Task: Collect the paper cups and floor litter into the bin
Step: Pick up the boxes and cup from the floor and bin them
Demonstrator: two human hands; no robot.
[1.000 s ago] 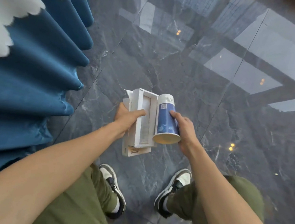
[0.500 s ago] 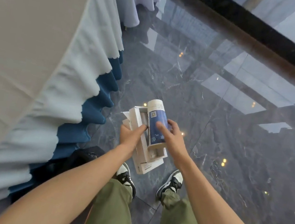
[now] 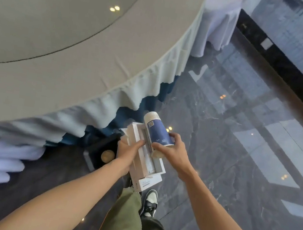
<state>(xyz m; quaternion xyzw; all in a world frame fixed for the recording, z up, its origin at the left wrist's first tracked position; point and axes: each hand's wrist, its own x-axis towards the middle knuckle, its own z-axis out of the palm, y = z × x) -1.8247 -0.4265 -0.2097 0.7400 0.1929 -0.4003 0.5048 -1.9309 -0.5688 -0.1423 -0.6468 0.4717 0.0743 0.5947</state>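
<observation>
A blue and white stack of paper cups (image 3: 157, 132) lies on its side in my right hand (image 3: 170, 152), mouth toward me. My left hand (image 3: 127, 151) grips flattened white cardboard boxes (image 3: 147, 169), thumb pressed on top. Cups and cardboard touch side by side, held above the dark marble floor. A black bin (image 3: 100, 153) with a round gold emblem stands on the floor just left of my left hand, half under the table skirt.
A large round table (image 3: 59, 47) with a grey cloth and blue underskirt fills the upper left. A white-draped piece (image 3: 215, 26) stands at the back. A black threshold strip (image 3: 282, 61) crosses the upper right. My legs and one shoe (image 3: 151, 202) are below.
The view has risen from the floor, bringing the tabletop and the black bin into sight. Both hands kept their hold and moved with the cups and cardboard toward the table's edge.
</observation>
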